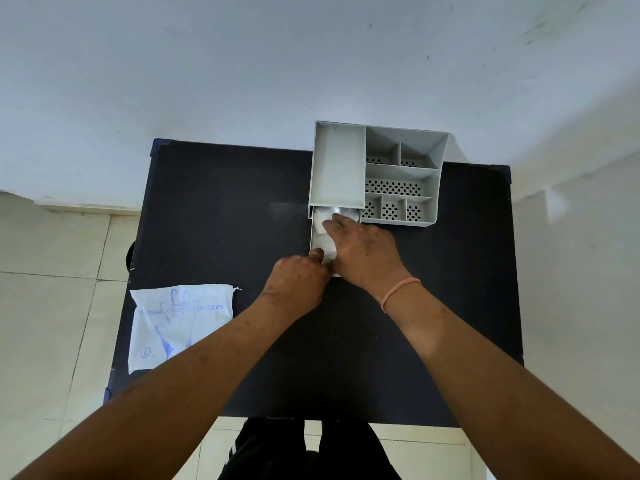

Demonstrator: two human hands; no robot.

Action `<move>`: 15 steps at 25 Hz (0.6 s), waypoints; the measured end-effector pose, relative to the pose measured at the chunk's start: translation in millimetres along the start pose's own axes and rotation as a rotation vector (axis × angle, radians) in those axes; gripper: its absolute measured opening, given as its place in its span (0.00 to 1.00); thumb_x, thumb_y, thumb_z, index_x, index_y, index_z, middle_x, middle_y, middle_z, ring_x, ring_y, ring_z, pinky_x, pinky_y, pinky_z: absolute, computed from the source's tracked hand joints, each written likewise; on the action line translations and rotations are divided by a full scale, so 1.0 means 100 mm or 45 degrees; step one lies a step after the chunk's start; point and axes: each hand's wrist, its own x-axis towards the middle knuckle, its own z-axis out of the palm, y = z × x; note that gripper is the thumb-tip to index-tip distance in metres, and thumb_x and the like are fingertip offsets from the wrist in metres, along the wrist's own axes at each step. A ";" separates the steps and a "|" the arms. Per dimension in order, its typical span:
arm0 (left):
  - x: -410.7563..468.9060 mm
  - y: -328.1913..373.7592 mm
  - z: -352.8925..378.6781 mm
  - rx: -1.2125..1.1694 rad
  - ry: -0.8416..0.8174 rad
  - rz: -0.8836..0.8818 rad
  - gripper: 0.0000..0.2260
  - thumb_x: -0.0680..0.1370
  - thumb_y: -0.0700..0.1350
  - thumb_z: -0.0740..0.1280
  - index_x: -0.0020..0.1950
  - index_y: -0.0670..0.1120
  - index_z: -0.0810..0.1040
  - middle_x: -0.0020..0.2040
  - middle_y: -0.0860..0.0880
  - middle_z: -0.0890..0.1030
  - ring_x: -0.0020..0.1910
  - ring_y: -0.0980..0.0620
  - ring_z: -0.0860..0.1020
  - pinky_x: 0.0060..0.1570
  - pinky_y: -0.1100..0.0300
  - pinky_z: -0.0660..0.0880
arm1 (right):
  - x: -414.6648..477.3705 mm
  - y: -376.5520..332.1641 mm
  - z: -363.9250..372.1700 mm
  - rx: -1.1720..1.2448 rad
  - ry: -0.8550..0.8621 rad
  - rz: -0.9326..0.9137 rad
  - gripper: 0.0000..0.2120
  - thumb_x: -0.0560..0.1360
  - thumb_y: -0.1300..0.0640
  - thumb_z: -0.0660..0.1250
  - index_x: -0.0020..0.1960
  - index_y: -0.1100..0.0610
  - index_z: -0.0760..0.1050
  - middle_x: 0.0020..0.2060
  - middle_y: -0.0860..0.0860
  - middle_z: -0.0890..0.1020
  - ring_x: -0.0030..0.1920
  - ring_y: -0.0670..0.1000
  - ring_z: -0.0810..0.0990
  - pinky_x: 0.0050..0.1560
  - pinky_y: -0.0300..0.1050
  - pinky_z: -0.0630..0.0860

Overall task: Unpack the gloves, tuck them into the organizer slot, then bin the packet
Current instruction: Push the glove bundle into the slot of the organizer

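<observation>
Over on the left the packet [180, 323] lies flat and empty-looking at the table's [221, 209] near left corner, partly over the edge, so a brush of the forearm just beside it could send it to the floor before it gets binned. The left hand [298, 282] sits at the near end of the drawer [317, 237], fingers curled in against it; whether it pinches the drawer lip or a bit of glove I can't tell. The gloves [325, 242], a pale crumpled wad, are in that pulled-out drawer under the organizer [337, 168]. The right hand [363, 251] presses flat on them, fingers spread toward the opening, holding nothing. My worry is bulk: if the wad springs up when the palm lifts, it may snag the front edge and jam the drawer, or a hard shove may slide the light organizer back.
</observation>
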 end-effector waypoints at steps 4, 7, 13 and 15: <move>0.02 0.03 -0.06 0.013 -0.010 -0.004 0.17 0.86 0.48 0.63 0.75 0.49 0.75 0.67 0.44 0.77 0.55 0.42 0.84 0.47 0.50 0.78 | 0.01 -0.02 0.07 -0.009 -0.158 -0.080 0.27 0.81 0.54 0.65 0.79 0.50 0.66 0.84 0.51 0.61 0.70 0.64 0.77 0.62 0.61 0.79; 0.05 0.03 -0.07 0.022 -0.015 0.002 0.17 0.86 0.49 0.63 0.75 0.49 0.75 0.67 0.44 0.77 0.54 0.42 0.84 0.48 0.50 0.79 | 0.00 0.05 0.02 0.084 0.024 -0.014 0.26 0.77 0.54 0.68 0.75 0.52 0.71 0.81 0.51 0.68 0.69 0.62 0.79 0.62 0.59 0.80; 0.25 -0.09 -0.12 0.001 0.072 -0.040 0.19 0.84 0.47 0.65 0.76 0.53 0.74 0.63 0.44 0.79 0.54 0.40 0.85 0.46 0.49 0.80 | 0.05 0.13 0.02 0.130 -0.120 0.064 0.29 0.79 0.55 0.67 0.78 0.52 0.65 0.82 0.54 0.62 0.71 0.64 0.76 0.64 0.62 0.79; 0.28 -0.13 -0.14 -0.036 0.084 -0.063 0.19 0.85 0.48 0.64 0.77 0.54 0.74 0.63 0.44 0.79 0.54 0.40 0.85 0.46 0.49 0.80 | -0.03 0.14 -0.03 0.213 0.042 0.107 0.25 0.78 0.58 0.65 0.76 0.52 0.70 0.79 0.53 0.69 0.69 0.62 0.77 0.63 0.59 0.79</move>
